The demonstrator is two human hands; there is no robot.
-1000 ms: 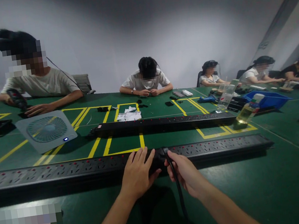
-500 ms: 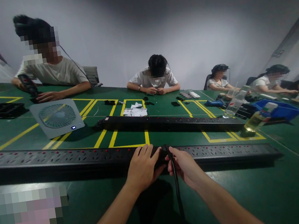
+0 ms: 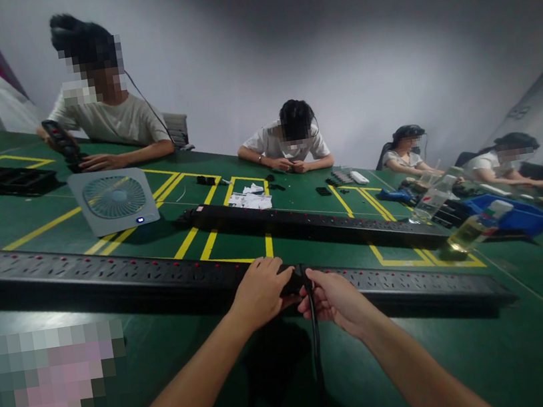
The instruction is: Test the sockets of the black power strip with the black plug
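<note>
A long black power strip (image 3: pixel 108 263) with a row of sockets and small red dots lies across the near table. Over its middle, my left hand (image 3: pixel 260 293) curls with fingers on top and thumb at the near side, gripping the strip. My right hand (image 3: pixel 338 298) is just right of it, thumb and forefinger closed on the head of a black plug (image 3: pixel 302 273) at the strip's top. From that plug a thick black cord (image 3: pixel 317 352) hangs toward me. The plug's prongs are hidden. Further off lies a second power strip (image 3: pixel 274 220), apart from both hands.
A white fan (image 3: pixel 117 201) stands at the left. Paper scraps (image 3: pixel 250 198) lie beyond the second strip. Bottles (image 3: pixel 474 229) and a blue bin (image 3: pixel 520 212) are on the right. Several people sit across the green table (image 3: pixel 423 350); one holds a black tool (image 3: pixel 62 144).
The view has shifted and tilted slightly, so the near strip slopes more. My hands keep their places on the strip and plug; the right fingers have loosened a little below the cord.
</note>
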